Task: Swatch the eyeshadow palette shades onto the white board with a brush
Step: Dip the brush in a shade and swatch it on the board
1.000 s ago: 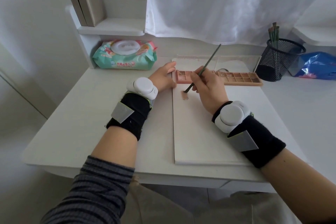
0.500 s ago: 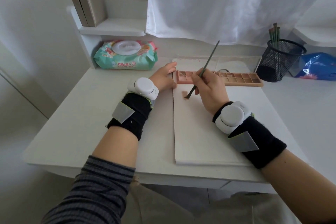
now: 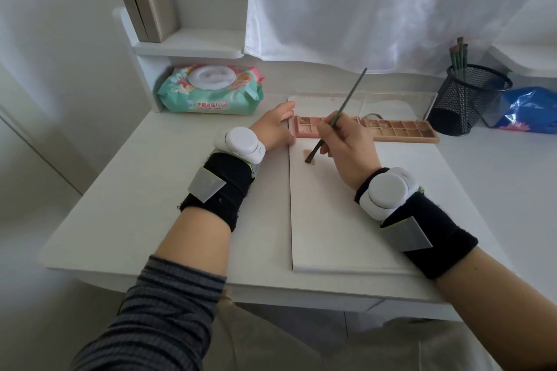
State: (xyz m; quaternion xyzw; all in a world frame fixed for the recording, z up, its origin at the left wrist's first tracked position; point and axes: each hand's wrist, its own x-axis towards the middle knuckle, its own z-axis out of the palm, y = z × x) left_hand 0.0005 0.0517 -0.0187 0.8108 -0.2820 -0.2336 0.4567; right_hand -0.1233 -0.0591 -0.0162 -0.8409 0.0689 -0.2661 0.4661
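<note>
A white board (image 3: 337, 220) lies flat on the desk in front of me. Across its far end sits a long pink eyeshadow palette (image 3: 401, 129) with several square pans. My right hand (image 3: 349, 147) pinches a thin dark brush (image 3: 337, 117). The brush tip touches a small tan swatch (image 3: 310, 159) near the board's top left corner. My left hand (image 3: 274, 126) rests at the board's left edge, its fingers against the palette's left end. The clear palette lid (image 3: 391, 102) stands open behind the pans.
A pack of wet wipes (image 3: 211, 90) lies at the back left under a shelf holding a grey box (image 3: 147, 3). A black mesh cup (image 3: 467, 96) with several brushes stands at the back right, next to a blue bag (image 3: 530, 111). A white curtain hangs behind.
The brush tip has moved slightly down the board over the tan swatch. My left hand stays in place by the palette.
</note>
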